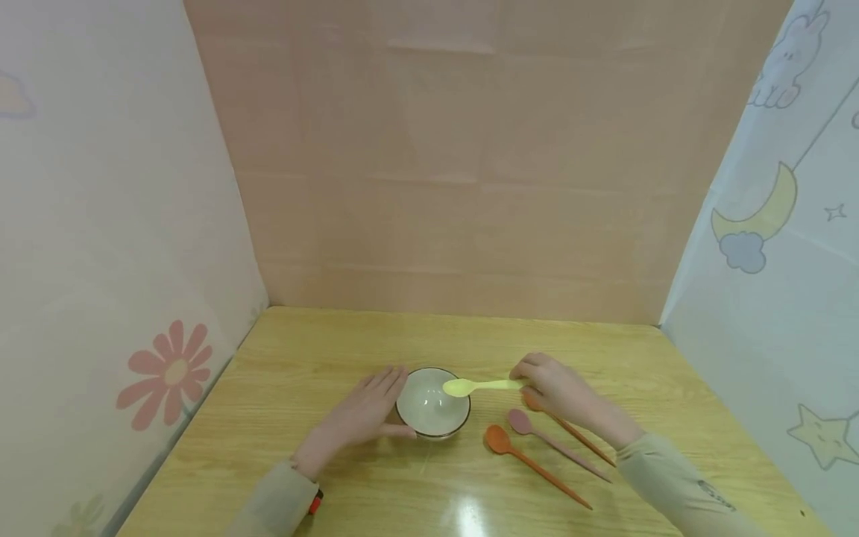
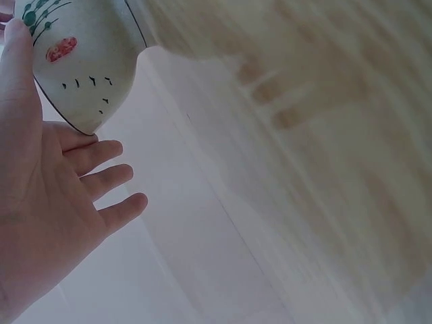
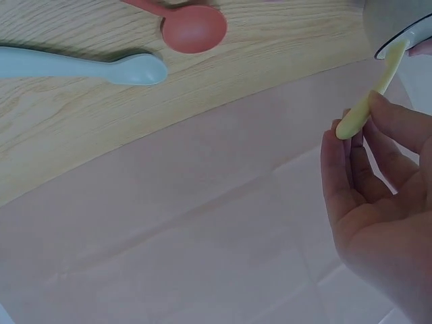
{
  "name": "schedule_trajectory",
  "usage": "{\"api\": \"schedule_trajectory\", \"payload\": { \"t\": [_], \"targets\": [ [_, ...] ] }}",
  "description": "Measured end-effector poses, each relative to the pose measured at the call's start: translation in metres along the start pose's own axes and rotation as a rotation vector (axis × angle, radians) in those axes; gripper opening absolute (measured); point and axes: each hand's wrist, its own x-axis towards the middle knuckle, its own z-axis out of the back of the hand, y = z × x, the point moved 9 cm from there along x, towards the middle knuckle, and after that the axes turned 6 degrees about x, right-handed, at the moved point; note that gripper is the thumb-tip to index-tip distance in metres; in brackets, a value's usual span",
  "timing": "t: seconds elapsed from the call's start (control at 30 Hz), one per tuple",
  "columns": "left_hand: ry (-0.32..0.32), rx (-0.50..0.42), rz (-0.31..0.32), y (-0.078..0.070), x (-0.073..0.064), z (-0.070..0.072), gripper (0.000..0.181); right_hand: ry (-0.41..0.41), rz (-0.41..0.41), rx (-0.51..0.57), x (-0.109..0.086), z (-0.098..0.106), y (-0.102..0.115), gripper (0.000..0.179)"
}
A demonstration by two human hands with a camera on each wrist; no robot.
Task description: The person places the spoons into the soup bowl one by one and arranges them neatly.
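A white bowl (image 1: 432, 406) with a dark rim stands on the table; painted leaves and a red mark show on its outside (image 2: 101, 61) in the left wrist view. My left hand (image 1: 369, 406) rests against the bowl's left side, fingers extended along the rim and thumb at the front. Between right thumb and fingertips, my right hand (image 1: 553, 384) pinches the handle end of a yellow spoon (image 1: 463, 387). The spoon's head is over the right part of the bowl. The right wrist view has my right hand (image 3: 385, 182) from the palm side, around the yellow handle (image 3: 358, 118).
Right of the bowl lie an orange spoon (image 1: 537, 468), a pink spoon (image 1: 560, 446) and another orange spoon (image 1: 584, 438), partly under the right hand. A light blue spoon (image 3: 135, 69) lies on the table in the right wrist view. Patterned walls flank the table (image 1: 322, 335).
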Motion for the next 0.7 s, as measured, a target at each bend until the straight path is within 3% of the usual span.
{"api": "schedule_trajectory", "payload": {
  "t": [0.33,0.7],
  "targets": [
    [-0.015,-0.005,-0.002,0.001,-0.001,-0.001,0.107,0.012,0.045,-0.029,0.011,-0.007,0.014,0.024],
    [0.009,-0.003,-0.002,0.001,-0.001,-0.001,0.108,0.02,0.064,-0.031,0.019,-0.018,0.021,0.024]
  ]
}}
